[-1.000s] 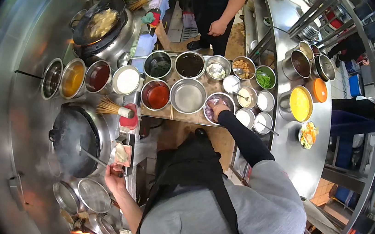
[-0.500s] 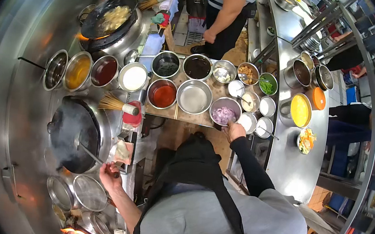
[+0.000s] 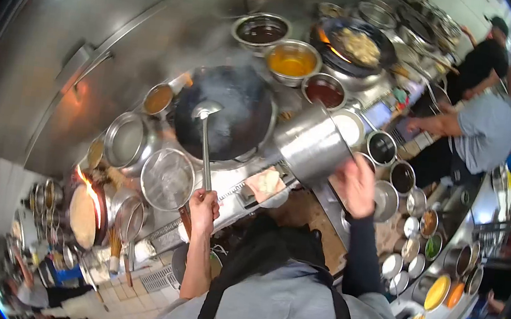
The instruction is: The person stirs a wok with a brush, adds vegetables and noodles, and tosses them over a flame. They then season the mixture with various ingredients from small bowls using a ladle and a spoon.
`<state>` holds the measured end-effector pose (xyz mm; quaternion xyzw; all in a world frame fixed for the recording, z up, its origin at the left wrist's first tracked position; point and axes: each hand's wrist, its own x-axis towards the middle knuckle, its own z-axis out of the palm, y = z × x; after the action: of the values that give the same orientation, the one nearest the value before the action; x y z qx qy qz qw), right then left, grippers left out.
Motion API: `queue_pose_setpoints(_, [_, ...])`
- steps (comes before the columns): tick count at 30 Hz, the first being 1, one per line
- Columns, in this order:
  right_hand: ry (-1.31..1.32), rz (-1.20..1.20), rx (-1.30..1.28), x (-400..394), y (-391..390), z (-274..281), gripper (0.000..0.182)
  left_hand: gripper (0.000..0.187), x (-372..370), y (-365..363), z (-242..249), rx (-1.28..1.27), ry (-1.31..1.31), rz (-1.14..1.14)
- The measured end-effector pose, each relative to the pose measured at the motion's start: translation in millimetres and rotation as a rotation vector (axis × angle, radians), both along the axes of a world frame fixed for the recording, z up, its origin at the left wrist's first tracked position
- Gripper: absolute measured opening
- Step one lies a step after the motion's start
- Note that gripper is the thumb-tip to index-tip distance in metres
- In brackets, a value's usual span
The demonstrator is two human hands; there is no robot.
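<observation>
My left hand (image 3: 202, 209) is wrapped round the handle of a metal ladle (image 3: 208, 113), whose bowl is over the dark, smoking wok (image 3: 226, 109). On the right, my right hand (image 3: 356, 187) is blurred at the lower side of a tilted steel pot (image 3: 314, 144); its grip is hard to make out. The pot leans toward the wok, and what is inside it is hidden. A folded pink-and-white cloth (image 3: 265, 184) lies on the counter edge below the wok.
Bowls of orange liquid (image 3: 292, 61) and dark red sauce (image 3: 324, 92) stand behind the pot. A strainer (image 3: 167, 179) rests left of the ladle handle. Flames rise at a burner (image 3: 92, 194) on the far left. A co-worker (image 3: 492, 130) stands upper right.
The view has swung toward the wok. My right hand has left the bowl of chopped purple onion's place, and a steel pot is now lifted and tilted beside the wok. The ladle stays in my left hand.
</observation>
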<state>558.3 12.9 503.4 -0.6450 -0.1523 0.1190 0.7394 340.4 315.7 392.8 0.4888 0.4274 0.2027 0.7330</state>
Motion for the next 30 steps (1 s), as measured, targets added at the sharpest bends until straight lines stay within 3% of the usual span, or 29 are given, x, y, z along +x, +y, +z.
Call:
queue_pose_setpoints(4, [0.994, 0.417, 0.308, 39.0, 173.0, -81.5, 0.059, 0.031, -41.2, 13.8, 13.3, 0.099, 0.006, 0.032])
queue_pose_setpoints(6, [1.449, 0.725, 0.623, 59.3, 234.7, -151.9, 0.068, 0.030, -53.8, 10.8, 28.6, 0.138, 0.038, 0.051])
queue_pose_setpoints(10, [1.369, 0.886, 0.966, 64.9, 282.3, -94.3, 0.055, 0.024, -73.8, 4.6, 51.9, 0.150, 0.053, 0.014])
queue_pose_setpoints(11, [1.390, 0.825, 0.996, 66.9, 289.5, -80.9, 0.049, 0.023, -74.4, 2.9, 57.2, 0.122, 0.036, 0.016])
queue_pose_setpoints(12, [1.509, 0.868, 1.033, 73.0, 303.7, -92.3, 0.048, 0.022, -74.0, 1.7, 63.3, 0.096, 0.018, 0.007])
queue_pose_setpoints(14, [1.593, 0.534, 0.837, 81.0, 339.0, -146.7, 0.050, 0.024, -66.0, 0.2, 73.4, 0.035, 0.012, 0.016])
queue_pose_setpoints(16, [1.512, 0.588, 1.012, 73.5, 322.1, -148.7, 0.052, 0.026, -44.6, 3.9, 73.9, 0.012, -0.005, 0.021])
queue_pose_setpoints(17, [1.351, 0.487, 0.876, 66.5, 309.3, -139.4, 0.052, 0.031, -38.2, 14.8, 54.7, 0.104, 0.021, -0.042])
queue_pose_setpoints(18, [1.194, 0.347, 0.742, 58.4, 283.5, -123.0, 0.052, 0.028, -17.9, 7.7, 60.7, 0.137, 0.034, 0.046])
queue_pose_setpoints(20, [0.891, 0.282, 0.352, 43.1, 208.2, -92.7, 0.048, 0.016, 9.0, 29.6, 30.0, 0.191, 0.018, -0.060])
queue_pose_setpoints(21, [0.476, 0.071, 0.119, 40.3, 123.2, -88.2, 0.047, 0.014, 49.9, 44.4, 4.0, 0.242, 0.088, -0.074])
queue_pose_setpoints(22, [0.124, 0.004, -0.183, 28.4, 92.2, -86.9, 0.046, 0.013, 67.0, 46.5, -4.3, 0.231, -0.006, -0.099])
queue_pose_setpoints(24, [-0.430, -0.337, -0.534, 10.1, -2.5, -105.2, 0.044, 0.018, 88.4, 54.1, -30.1, 0.247, -0.006, -0.119])
queue_pose_setpoints(26, [-0.399, -0.612, -0.694, -24.8, -106.1, -126.3, 0.043, 0.021, 100.7, 57.3, -53.8, 0.177, -0.014, -0.144])
queue_pose_setpoints(28, [-0.232, -0.991, -0.786, -87.6, -198.5, -122.7, 0.027, 0.023, 107.1, 55.3, -79.0, 0.118, -0.022, -0.154])
queue_pose_setpoints(29, [-0.149, -1.185, -0.756, -125.0, -239.3, -128.0, 0.024, 0.021, 108.9, 47.1, -80.1, 0.101, 0.004, -0.144])
queue_pose_setpoints(30, [-0.099, -1.366, -0.896, -164.6, -279.4, -137.9, 0.021, 0.019, 109.5, 36.9, -75.5, 0.088, 0.032, -0.132])
